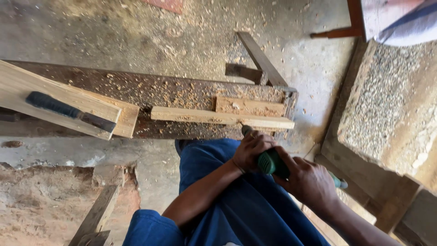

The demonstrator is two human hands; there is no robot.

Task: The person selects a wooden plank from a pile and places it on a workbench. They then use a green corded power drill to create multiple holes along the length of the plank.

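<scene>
Gripping a green power drill [272, 162], both the left hand [252, 150] and right hand [309, 182] were closed around it at the pale wood strip [223, 118] (sawdust already lay around).

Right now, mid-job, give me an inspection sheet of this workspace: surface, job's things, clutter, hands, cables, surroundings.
Surface: dark wooden bench, worn, strewn with sawdust.
Job's things: green power tool, its tip against the edge of a pale batten lying along the bench.
Clutter: short wood block behind the batten; plank at the left with a blue-handled tool lying on it.
Hands: left hand grips the tool's front; right hand grips its rear.
Cables: nothing seen.
Surroundings: concrete floor covered in shavings; rough stone slab at the right; blue trousers below.
</scene>
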